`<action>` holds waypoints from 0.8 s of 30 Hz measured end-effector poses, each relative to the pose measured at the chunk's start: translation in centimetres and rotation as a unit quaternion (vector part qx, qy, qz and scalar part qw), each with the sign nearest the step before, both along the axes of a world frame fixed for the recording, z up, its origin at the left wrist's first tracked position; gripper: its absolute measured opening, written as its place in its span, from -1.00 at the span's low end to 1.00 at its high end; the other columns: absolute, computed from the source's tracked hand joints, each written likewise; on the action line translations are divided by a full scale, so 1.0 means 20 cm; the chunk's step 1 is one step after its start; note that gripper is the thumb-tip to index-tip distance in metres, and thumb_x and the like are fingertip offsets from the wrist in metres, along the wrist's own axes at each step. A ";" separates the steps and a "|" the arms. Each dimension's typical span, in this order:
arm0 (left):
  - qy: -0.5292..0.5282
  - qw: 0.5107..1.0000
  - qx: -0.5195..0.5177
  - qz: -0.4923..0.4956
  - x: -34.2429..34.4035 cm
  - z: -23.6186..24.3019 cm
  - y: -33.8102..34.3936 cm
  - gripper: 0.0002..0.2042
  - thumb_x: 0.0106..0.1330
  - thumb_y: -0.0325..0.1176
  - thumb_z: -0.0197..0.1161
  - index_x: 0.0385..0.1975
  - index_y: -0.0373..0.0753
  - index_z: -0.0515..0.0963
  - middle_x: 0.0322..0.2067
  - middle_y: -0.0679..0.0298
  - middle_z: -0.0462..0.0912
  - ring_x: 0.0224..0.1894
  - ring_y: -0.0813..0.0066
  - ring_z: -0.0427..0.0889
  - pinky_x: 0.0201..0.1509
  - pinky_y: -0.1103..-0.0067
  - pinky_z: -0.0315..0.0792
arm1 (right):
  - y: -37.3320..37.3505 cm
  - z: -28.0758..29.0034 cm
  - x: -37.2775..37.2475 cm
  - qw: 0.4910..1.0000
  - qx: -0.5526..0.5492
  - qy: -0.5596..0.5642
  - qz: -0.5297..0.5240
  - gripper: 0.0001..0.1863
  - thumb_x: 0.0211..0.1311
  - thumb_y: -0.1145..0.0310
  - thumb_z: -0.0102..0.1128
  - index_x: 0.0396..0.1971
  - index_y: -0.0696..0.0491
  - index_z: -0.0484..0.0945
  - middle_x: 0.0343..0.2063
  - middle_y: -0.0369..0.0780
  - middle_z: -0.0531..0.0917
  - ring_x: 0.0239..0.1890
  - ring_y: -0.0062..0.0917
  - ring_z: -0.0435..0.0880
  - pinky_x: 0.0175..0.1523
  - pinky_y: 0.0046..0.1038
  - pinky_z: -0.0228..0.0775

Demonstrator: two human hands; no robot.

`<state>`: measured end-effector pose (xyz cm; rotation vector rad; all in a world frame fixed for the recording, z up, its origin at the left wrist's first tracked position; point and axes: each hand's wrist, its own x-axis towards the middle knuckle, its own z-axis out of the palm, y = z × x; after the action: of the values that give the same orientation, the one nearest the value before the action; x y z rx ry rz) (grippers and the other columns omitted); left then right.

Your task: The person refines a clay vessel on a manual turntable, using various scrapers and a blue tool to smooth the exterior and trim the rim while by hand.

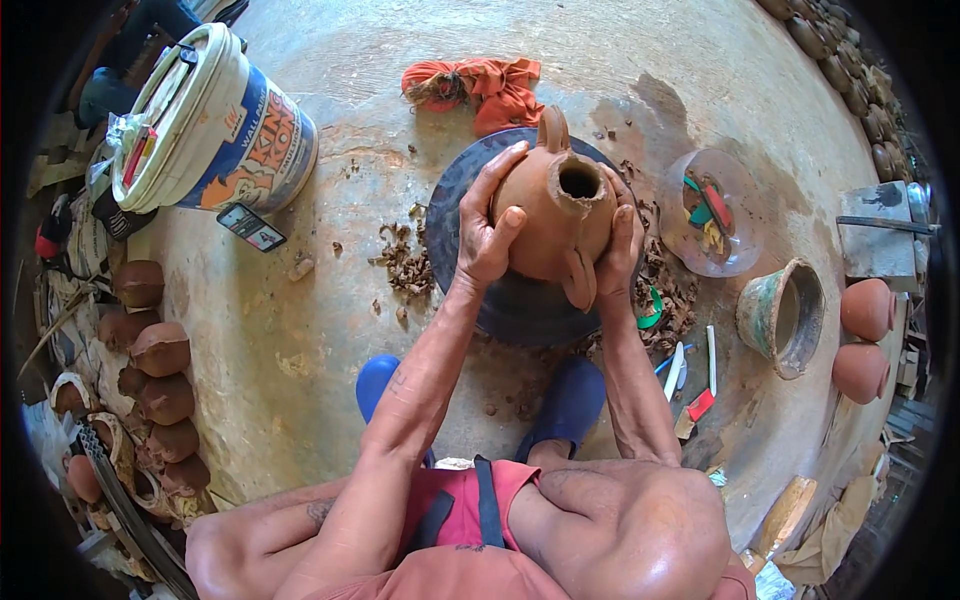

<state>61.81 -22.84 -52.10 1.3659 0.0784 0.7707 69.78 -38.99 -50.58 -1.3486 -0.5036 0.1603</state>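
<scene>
My left hand [490, 220] and my right hand [620, 235] grip a reddish-brown clay pot [532, 225] from either side, fingers pressed round its body. The pot has a narrow open neck toward me and two loop handles, one at the far side and one on the near side. It is over a dark round turning wheel [470, 310]; whether it rests on it is hidden. Clay shavings [400, 255] lie around the wheel.
Orange cloth [500, 90] lies behind the wheel. A paint bucket [215, 130] and a phone [250, 227] are at left, beside stacked pots [165, 400]. At right are a tub of tools [745, 230], a green-stained pot [760, 320], loose tools [700, 405] and more pots [865, 310].
</scene>
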 end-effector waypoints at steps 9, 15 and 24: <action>0.006 1.000 0.022 0.007 0.02 -0.04 -0.03 -0.09 0.27 0.32 0.42 0.38 -0.39 0.52 0.38 -0.07 0.56 0.46 0.06 0.51 0.57 0.22 0.32 | -0.03 -0.03 0.02 1.000 -0.009 -0.003 -0.002 -0.07 0.57 -0.36 -0.03 0.41 0.30 0.44 0.25 -0.02 0.65 0.30 -0.34 0.62 0.43 -0.29 0.41; 0.012 1.000 0.024 0.001 0.00 -0.06 -0.02 -0.05 0.23 0.35 0.44 0.37 -0.40 0.52 0.38 -0.11 0.55 0.45 0.03 0.51 0.56 0.20 0.32 | -0.02 -0.09 0.02 1.000 0.022 0.016 0.009 -0.05 0.57 -0.34 0.01 0.44 0.33 0.40 0.28 0.01 0.63 0.32 -0.31 0.61 0.44 -0.28 0.40; 0.047 0.990 0.101 0.081 -0.01 -0.02 -0.10 0.03 0.35 0.50 0.21 0.43 -0.45 0.43 0.37 -0.05 0.55 0.43 0.10 0.52 0.54 0.24 0.34 | -0.13 -0.11 0.12 0.992 -0.084 -0.091 -0.040 -0.16 0.64 -0.31 -0.09 0.42 0.20 0.50 0.33 0.00 0.65 0.38 -0.20 0.61 0.48 -0.25 0.34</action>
<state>61.66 -24.92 -52.47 1.6030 0.1919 0.8679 72.22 -41.54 -52.73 -1.5541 -0.5977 0.0143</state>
